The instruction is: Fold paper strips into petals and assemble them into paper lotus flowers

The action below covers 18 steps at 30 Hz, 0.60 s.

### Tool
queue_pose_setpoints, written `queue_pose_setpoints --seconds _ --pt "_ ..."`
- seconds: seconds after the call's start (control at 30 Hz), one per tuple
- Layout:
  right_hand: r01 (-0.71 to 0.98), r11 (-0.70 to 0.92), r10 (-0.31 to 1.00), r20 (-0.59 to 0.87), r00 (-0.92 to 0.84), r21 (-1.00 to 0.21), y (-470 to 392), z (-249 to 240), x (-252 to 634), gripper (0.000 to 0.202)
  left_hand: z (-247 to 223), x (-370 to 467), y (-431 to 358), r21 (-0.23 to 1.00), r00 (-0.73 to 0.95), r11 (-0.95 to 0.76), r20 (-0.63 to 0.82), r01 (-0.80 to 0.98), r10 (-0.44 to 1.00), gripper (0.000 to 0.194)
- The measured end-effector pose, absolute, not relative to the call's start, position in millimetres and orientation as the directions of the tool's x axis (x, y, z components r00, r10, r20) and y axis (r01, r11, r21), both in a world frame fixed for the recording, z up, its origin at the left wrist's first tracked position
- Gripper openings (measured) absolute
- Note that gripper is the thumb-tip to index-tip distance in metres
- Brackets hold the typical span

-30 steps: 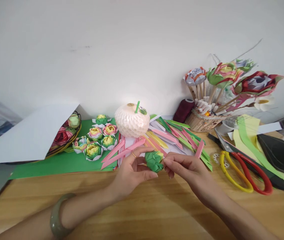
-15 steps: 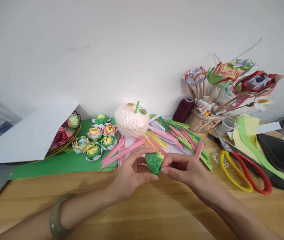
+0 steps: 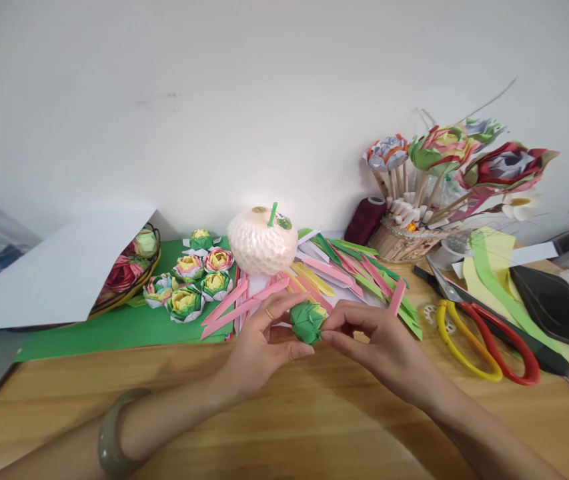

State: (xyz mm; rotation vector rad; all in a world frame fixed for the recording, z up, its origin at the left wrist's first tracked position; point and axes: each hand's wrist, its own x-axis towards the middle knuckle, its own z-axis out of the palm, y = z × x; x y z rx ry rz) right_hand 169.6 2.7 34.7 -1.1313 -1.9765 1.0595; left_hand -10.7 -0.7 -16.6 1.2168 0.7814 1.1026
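Observation:
A small folded paper flower [image 3: 307, 323], green outside with yellow at its top, is held between my two hands above the near part of the table. My left hand [image 3: 259, 347] grips it from the left, thumb below and fingers behind. With thumb and forefinger, my right hand [image 3: 371, 340] pinches the flower's lower right edge. Just beyond lie folded paper strips [image 3: 324, 270] in pink, yellow, green and white. Several finished paper flowers [image 3: 185, 303] sit on green paper [image 3: 89, 339] to the left.
A white textured round ornament [image 3: 263, 241] stands behind the strips. Scissors [image 3: 469, 327] with yellow and red handles lie right, near a black phone-like object [image 3: 559, 307]. A basket of paper flowers [image 3: 404, 241] and maroon thread [image 3: 365, 221] stand behind. White paper [image 3: 59, 267] covers another basket.
My right fingers have shifted slightly lower and left on the flower's edge, and the flower has turned a little. The camera view has moved slightly.

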Motion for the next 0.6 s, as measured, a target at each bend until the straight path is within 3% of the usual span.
queue_pose_setpoints --seconds 0.3,0.6 --pt "0.392 0.281 0.884 0.077 -0.461 -0.876 1.6 36.9 170.8 0.013 -19.7 -13.5 -0.9 0.979 0.365 -0.099 0.158 -0.176 0.917 0.054" --pt "0.39 0.444 0.835 0.214 -0.507 -0.806 -1.9 31.9 172.8 0.015 -17.7 -12.4 0.5 0.981 0.33 -0.072 0.128 -0.179 0.935 0.055"
